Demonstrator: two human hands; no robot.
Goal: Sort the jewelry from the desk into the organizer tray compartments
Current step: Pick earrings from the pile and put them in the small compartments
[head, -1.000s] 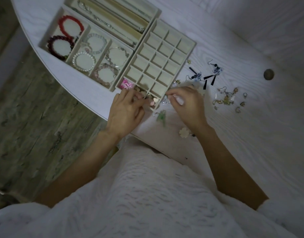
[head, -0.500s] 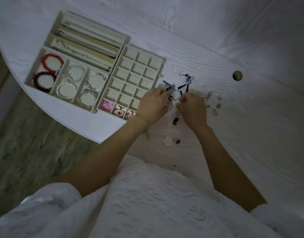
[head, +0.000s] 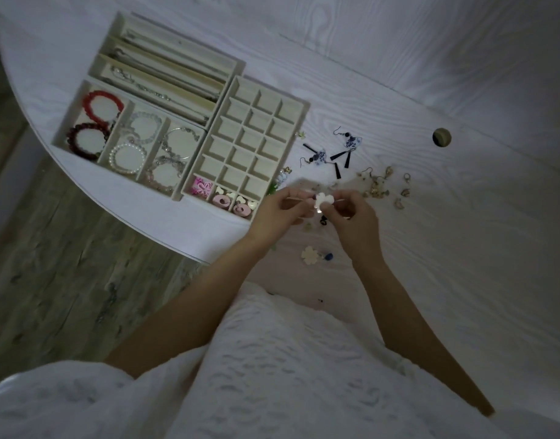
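white desk (head: 399, 280), three trays (head: 299, 122), two hands (head: 280, 213)

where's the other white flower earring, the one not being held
In the head view the loose white flower earring lies on the desk near its front edge, below both hands, with a small dark blue bead just right of it.

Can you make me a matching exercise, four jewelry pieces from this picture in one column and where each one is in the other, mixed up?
Things:
1. white flower earring
2. pearl bracelet
3. pink flower piece
4. blue-and-white tassel earrings

Places:
A. nearest-left cell of the grid tray
B. loose on the desk, right of the trays
C. between both hands' fingertips, above the desk
D. bracelet tray, middle section

Pairs: 1-C, 2-D, 3-A, 4-B
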